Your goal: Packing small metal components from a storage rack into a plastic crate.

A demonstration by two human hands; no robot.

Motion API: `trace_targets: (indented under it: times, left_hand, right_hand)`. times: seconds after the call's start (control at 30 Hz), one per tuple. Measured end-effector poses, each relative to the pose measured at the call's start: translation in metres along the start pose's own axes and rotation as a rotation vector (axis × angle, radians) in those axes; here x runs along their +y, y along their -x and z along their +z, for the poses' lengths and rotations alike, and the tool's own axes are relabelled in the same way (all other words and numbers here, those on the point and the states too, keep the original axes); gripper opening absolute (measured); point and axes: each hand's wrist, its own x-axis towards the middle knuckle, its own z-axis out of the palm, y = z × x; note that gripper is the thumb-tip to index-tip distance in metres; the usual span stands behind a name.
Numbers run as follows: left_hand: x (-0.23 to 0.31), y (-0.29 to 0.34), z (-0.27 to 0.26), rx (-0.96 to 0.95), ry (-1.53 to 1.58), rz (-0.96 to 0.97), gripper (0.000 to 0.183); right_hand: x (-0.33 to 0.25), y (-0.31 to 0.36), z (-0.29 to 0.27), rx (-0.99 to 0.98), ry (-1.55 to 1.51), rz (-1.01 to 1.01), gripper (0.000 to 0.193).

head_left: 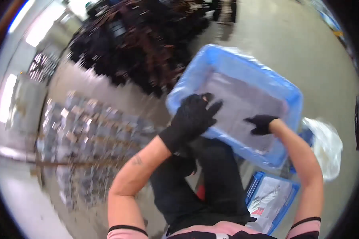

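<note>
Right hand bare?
No: the right hand wears a dark glove, which stops near the wrist, leaving the forearm uncovered.

A dull greyish floor (319, 51) is extending across the upper right. At far left, bright windows (8, 97) are glowing along a pale wall (20, 51), while a round, blurred fixture (42, 67) is standing out between them.
</note>
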Motion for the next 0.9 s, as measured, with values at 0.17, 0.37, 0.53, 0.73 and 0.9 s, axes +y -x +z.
trace_targets:
  times: [0.17, 0.37, 0.53, 0.73, 0.9]
  left_hand:
    - [0.064, 0.167, -0.054, 0.315, 0.148, -0.431, 0.047]
    - [0.151, 0.341, -0.031, 0.561, 0.289, -1.367, 0.031]
    - [0.198, 0.474, 0.057, 0.954, 0.942, -1.856, 0.025]
    - [0.170, 0.485, 0.137, 1.090, 1.267, -1.966, 0.023]
    - [0.074, 0.478, 0.194, 0.794, 0.488, -1.473, 0.038]
  right_hand:
    - [0.051, -0.023, -0.022, -0.030, 0.249, 0.449, 0.098]
    - [0.076, -0.021, -0.011, -0.111, 0.304, 0.393, 0.096]
    - [-0.031, -0.013, -0.057, 0.195, -0.025, 0.287, 0.069]
    - [-0.135, 0.003, -0.078, 0.931, 0.198, -0.289, 0.040]
    - [-0.288, -0.005, -0.042, 0.817, -0.132, -0.470, 0.032]
